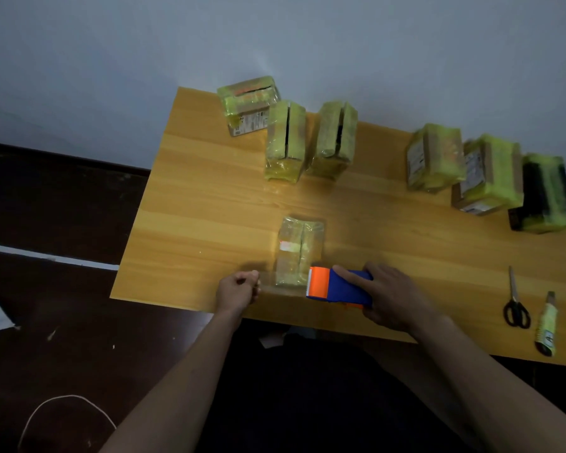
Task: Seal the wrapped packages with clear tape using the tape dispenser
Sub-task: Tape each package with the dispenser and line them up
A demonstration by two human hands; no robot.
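Two hands (237, 289), one tape dispenser (340, 286), seven packages (299, 250)

A plain, dim room used for packing; wooden table (209, 197), bare wall (275, 37), many wrapped packages (286, 142), scissors (515, 305).

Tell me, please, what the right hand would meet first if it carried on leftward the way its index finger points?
Probably the left hand, which pinches the stretched clear tape; the right hand already grips the tape dispenser. Depth is uncertain.

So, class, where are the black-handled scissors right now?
The black-handled scissors lie near the wooden table's front right edge, just left of the utility knife.
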